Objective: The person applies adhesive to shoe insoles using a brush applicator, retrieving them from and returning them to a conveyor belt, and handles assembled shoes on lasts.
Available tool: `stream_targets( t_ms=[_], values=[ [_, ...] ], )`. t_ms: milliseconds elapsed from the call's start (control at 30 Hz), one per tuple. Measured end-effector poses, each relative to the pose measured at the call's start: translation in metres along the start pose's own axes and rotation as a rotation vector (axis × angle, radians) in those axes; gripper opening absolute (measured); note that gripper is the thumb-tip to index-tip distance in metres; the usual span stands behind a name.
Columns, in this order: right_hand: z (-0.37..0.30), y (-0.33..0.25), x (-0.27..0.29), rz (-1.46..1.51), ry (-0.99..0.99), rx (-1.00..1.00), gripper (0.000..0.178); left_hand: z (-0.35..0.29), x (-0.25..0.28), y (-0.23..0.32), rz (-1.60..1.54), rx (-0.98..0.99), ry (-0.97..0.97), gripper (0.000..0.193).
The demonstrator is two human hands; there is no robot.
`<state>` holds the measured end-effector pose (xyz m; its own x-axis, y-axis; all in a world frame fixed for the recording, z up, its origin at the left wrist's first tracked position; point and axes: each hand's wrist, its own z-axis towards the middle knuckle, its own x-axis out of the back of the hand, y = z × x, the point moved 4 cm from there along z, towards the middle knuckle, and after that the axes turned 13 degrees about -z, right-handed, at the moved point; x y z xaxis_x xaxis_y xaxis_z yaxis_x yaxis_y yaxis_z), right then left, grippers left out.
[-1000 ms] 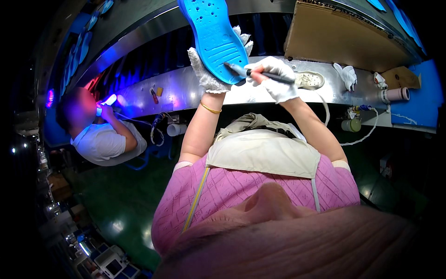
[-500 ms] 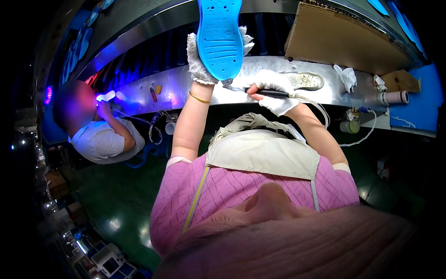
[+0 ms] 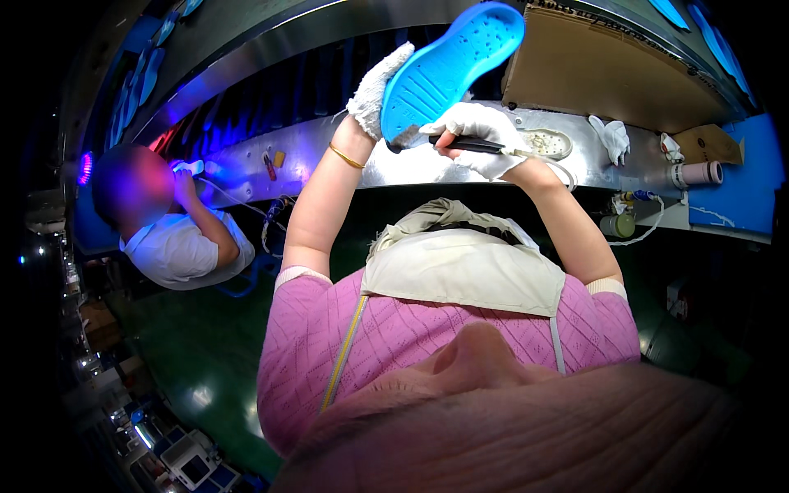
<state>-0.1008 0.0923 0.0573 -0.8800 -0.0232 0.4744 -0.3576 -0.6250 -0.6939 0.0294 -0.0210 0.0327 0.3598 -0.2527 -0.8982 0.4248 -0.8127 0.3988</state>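
A bright blue shoe sole (image 3: 452,70) with grooves and small holes hangs tilted over the bench, its far end leaning to the right. My left hand (image 3: 380,89), in a white knit glove, grips its left side near the heel; the fingers behind the sole are hidden. My right hand (image 3: 486,141), gloved with bare fingertips, is closed round a slim black-handled tool (image 3: 475,144) that trails a pale cord. The tool's front end lies close to the sole's near edge; whether they touch I cannot tell.
A pale sole-shaped tray (image 3: 555,145) holding small bits lies behind my right hand. Farther right are a white glove (image 3: 611,138) and a pinkish cylinder (image 3: 697,173). A large cardboard box (image 3: 608,70) stands at the back right. Another person (image 3: 185,238) sits at the left.
The sole has turned clockwise, its far end swinging right and toward me. My left hand has turned with it, and my right hand with the tool has shifted slightly up.
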Motion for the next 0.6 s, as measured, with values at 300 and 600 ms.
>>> stream_targets(
  t_ms=[300, 600],
  values=[
    [0.005, 0.019, 0.023, 0.28, -0.216, -0.372, 0.012, 0.007, -0.004, -0.011, 0.256, 0.086, 0.22, 0.044],
    [-0.02, 0.032, 0.058, 0.302, -0.207, -0.564, 0.008, 0.007, 0.009, -0.018, 0.118, 0.155, 0.176, 0.05]
  ],
)
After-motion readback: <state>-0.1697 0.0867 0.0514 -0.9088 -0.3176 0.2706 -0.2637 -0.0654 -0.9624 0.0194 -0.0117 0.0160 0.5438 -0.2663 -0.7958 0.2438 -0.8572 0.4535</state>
